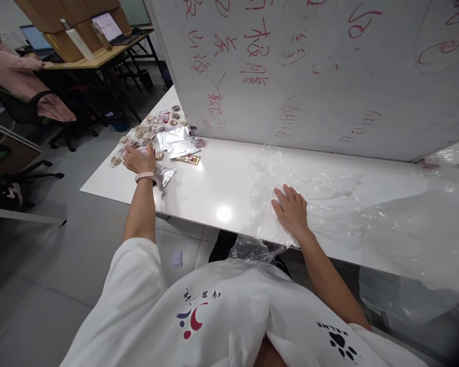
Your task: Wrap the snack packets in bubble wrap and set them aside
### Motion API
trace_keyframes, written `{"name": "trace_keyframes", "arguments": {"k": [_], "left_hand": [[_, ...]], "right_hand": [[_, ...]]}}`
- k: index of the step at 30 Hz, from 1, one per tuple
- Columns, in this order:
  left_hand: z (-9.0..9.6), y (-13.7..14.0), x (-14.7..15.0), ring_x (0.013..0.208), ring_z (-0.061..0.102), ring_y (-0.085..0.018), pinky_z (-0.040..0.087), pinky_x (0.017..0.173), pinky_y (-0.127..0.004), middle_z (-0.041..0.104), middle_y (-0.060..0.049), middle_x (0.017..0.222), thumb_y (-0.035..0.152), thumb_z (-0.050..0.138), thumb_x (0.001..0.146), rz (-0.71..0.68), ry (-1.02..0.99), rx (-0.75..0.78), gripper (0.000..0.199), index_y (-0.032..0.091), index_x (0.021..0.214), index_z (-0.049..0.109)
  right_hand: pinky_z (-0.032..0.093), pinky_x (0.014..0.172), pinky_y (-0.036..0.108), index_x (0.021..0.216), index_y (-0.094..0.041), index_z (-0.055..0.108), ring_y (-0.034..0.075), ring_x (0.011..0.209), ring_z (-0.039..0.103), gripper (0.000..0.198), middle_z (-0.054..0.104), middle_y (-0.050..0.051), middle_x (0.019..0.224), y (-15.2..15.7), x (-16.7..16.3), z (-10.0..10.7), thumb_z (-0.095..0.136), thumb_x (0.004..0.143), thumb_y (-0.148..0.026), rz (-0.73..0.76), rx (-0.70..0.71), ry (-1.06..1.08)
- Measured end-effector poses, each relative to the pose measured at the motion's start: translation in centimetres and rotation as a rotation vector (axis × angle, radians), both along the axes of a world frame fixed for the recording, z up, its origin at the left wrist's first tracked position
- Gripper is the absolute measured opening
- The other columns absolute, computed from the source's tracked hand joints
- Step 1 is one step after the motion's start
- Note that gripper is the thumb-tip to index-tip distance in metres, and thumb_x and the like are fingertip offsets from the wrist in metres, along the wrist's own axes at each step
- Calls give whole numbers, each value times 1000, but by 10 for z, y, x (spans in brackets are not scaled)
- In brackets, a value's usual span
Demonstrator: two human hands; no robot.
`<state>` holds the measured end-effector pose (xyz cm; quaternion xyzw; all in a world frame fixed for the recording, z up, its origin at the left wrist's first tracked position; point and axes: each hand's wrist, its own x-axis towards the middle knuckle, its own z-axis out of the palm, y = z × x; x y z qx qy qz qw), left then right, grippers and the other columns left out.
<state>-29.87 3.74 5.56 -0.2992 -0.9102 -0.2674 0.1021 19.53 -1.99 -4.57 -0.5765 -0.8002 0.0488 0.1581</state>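
My left hand point(139, 159) is over the near side of a spread of small wrapped packets point(149, 136), its thumb apart from its fingers. Part of a packet with red on it shows just beyond the fingers; what lies under the palm is hidden. A silver foil pouch point(166, 175) lies beside my left wrist, and more silver pouches point(175, 138) are farther back with a gold and red sachet point(189, 159). My right hand point(291, 208) lies with fingers spread on thin clear plastic film point(329, 196), pressing it against the white table point(210, 181).
A large whiteboard point(309, 76) with red writing stands along the table's back edge. Film hangs over the front edge near my lap and spreads far right. At left, a person in pink point(23, 76) sits by a wooden desk point(95, 60) with laptops. A small packet point(176, 259) lies on the floor.
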Motion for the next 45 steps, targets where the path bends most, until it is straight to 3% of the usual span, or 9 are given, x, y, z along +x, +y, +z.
{"name": "trace_keyframes", "arguments": {"k": [3,8,20,24,27,31,34,37,45], "left_hand": [[1,23,-19,130,41,-35,26,105,-52,50,-20,129,50,43,101,70,-164,-41,55,2,125,33],[-10,36,-24,136,34,-42,29,104,-57,46,-30,136,38,74,80,5,-265,-185,65,3,124,41],[-19,32,-37,121,52,-38,40,99,-53,56,-23,127,24,60,89,-218,-169,-218,47,10,133,51],[2,27,-3,126,47,-34,37,104,-51,50,-18,131,21,46,97,-265,-19,-52,44,16,141,46],[12,3,58,114,52,-33,43,95,-47,51,-16,121,23,44,98,-524,69,4,40,17,138,48],[-12,-44,162,89,56,-27,46,72,-38,51,-18,122,18,50,93,-880,11,-183,32,17,124,54],[-40,-61,211,99,55,-32,45,79,-41,56,-17,110,15,48,91,-1000,22,-280,14,16,102,57],[-47,-55,218,109,53,-36,41,92,-45,58,-18,105,19,54,89,-1008,3,-219,2,18,90,54],[-28,-58,188,101,59,-39,45,81,-40,58,-13,85,55,75,75,-887,-86,-329,45,20,85,48]], "right_hand": [[28,116,54,146,-25,48,30,147,28,54,35,10,159,-1,0,0,24,102,-47,-4,-16,-10],[27,117,52,144,-24,50,29,147,30,54,37,10,158,0,0,-1,25,103,-48,-13,-7,-11],[27,117,51,144,-25,50,28,146,30,53,38,9,158,0,0,-2,27,103,-47,-16,3,-10],[26,117,50,144,-23,51,27,147,30,53,38,9,157,0,-1,-1,26,103,-47,-24,4,-17],[26,117,49,143,-24,51,27,147,30,53,39,9,157,0,-1,0,26,103,-47,-23,2,-12],[25,118,50,145,-23,49,28,147,28,55,36,9,159,0,-1,2,23,103,-48,-19,-28,2],[25,117,50,145,-24,49,28,147,28,55,36,9,159,0,1,0,23,103,-48,-17,-32,25],[26,116,53,145,-26,49,29,147,29,54,36,8,159,1,2,-2,25,102,-48,-5,-20,58],[25,117,51,143,-22,52,29,147,29,54,37,10,158,0,2,0,25,102,-46,-3,-16,60]]}}
